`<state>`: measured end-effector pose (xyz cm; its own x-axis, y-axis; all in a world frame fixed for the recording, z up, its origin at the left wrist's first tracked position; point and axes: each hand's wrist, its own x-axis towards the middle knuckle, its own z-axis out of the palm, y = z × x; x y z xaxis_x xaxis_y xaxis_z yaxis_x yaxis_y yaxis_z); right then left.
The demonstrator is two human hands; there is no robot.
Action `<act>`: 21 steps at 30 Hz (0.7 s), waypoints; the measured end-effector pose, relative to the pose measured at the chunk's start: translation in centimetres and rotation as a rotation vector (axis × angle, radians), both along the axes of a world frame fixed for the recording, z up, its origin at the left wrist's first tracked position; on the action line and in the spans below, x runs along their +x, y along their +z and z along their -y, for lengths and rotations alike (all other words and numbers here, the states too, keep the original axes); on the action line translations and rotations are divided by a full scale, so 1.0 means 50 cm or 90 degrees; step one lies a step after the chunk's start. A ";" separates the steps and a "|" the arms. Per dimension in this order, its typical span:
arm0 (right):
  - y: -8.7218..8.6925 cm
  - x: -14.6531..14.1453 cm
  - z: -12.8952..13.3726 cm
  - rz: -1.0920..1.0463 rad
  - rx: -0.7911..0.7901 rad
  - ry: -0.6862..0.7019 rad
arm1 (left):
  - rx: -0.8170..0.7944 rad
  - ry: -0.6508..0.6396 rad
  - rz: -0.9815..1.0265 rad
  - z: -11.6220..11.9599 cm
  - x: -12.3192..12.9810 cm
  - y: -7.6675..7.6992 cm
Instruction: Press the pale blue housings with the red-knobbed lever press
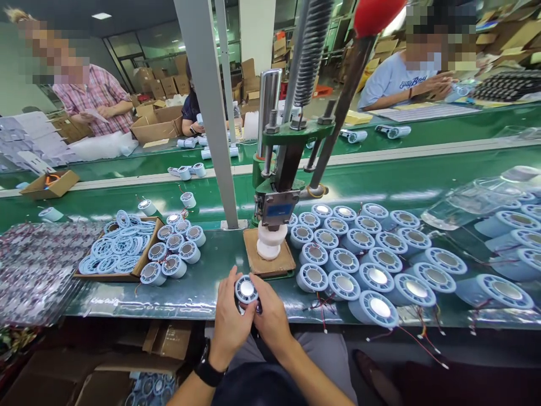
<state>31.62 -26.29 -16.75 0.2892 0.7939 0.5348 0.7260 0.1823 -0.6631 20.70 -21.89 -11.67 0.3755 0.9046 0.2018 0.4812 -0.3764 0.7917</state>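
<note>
Left grip (pixel 229 320): clasping the blue round part (pixel 246 288) from the left.
Right grip (pixel 273 317): clasping the same part from the right.
Blue round part: sitting between them near the worktop's (pixel 220 256) front edge, in front of the press (pixel 278 207).

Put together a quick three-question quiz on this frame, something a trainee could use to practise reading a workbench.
1. True or false: the left hand and the right hand hold the same round blue part.

2. The loose blue rings are piled in:
a) a clear bottle
b) a cardboard box
c) a metal bucket

3. Fill in: the rounded tip of the press is ____ in colour.

Key: 1 true; 2 b; 3 white.
</note>
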 end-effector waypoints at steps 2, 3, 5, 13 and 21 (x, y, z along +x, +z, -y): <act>0.017 0.012 0.008 0.039 -0.042 0.029 | -0.015 -0.022 0.031 0.001 0.001 -0.010; 0.036 0.026 0.015 0.073 -0.070 0.054 | -0.028 -0.041 0.042 -0.003 0.001 -0.011; 0.108 0.068 0.030 0.157 -0.102 0.098 | -0.067 -0.065 0.049 -0.022 -0.002 0.000; 0.722 0.302 -0.054 0.308 0.213 -0.223 | -0.058 -0.078 0.131 -0.162 0.076 0.125; 0.549 0.240 -0.013 0.258 0.368 -0.165 | -0.133 -0.216 0.246 -0.185 0.195 0.091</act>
<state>43.63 -25.66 10.69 0.1202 0.2870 0.9504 0.9599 0.2106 -0.1850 30.47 -12.66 -7.11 0.5869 0.7812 0.2128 0.0194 -0.2763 0.9609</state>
